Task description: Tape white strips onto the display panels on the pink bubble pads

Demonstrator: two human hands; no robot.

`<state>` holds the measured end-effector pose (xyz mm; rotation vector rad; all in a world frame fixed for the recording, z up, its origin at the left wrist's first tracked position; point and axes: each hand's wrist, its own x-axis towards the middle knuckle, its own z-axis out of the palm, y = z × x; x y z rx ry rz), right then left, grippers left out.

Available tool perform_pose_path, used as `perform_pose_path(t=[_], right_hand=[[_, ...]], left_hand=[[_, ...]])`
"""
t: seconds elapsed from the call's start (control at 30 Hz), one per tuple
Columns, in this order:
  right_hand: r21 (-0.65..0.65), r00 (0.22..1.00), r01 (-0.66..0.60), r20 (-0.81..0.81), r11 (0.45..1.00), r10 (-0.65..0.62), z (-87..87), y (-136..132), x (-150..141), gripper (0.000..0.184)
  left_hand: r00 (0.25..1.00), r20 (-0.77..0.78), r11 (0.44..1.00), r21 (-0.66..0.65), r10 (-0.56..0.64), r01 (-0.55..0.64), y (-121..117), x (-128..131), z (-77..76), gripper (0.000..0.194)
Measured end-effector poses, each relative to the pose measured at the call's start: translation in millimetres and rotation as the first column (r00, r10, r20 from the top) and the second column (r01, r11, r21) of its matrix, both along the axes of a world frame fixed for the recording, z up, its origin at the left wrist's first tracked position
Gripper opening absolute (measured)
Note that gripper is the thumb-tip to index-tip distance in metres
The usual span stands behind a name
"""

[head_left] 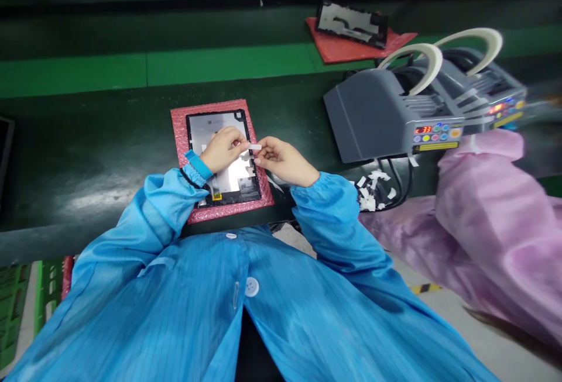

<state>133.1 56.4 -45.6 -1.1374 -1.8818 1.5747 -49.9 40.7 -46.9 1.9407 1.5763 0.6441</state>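
Note:
A flat tablet-like panel (228,182) with a black frame and shiny silver back lies on a pink bubble-wrap sheet (180,136). Over its right side, a short white strip of tape (255,147) spans the gap between my two hands. My left hand (223,149) is above the panel, thumb and fingers pinched at the strip's left end. At the other end, my right hand (284,159) has its fingers curled in against the strip, beside the panel's right edge. A blue wrist strap (198,164) circles my left wrist.
Two grey tape dispensers (373,116) with lit displays stand to the right. Below them lie white scraps (373,190) and black cables (401,189). Farther back, another panel (351,24) rests on a red sheet (327,48). A co-worker's pink sleeve (496,195) is close on the right.

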Motion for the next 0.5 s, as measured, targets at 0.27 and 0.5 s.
perform_pose_path(t=[0.27, 0.5], right_hand=[[0.132, 0.976, 0.159, 0.129, 0.978, -0.176, -7.4, 12, -3, 0.008], [0.394, 0.936, 0.102, 0.274, 0.913, -0.222, -24.1, 16, -16, 0.010]], left_hand=[[0.996, 0.061, 0.994, -0.096, 0.062, -0.056, -2, 0, -5.4, 0.014], [0.975, -0.192, 0.981, -0.130, 0.116, -0.142, 0, 6, -4.2, 0.015]])
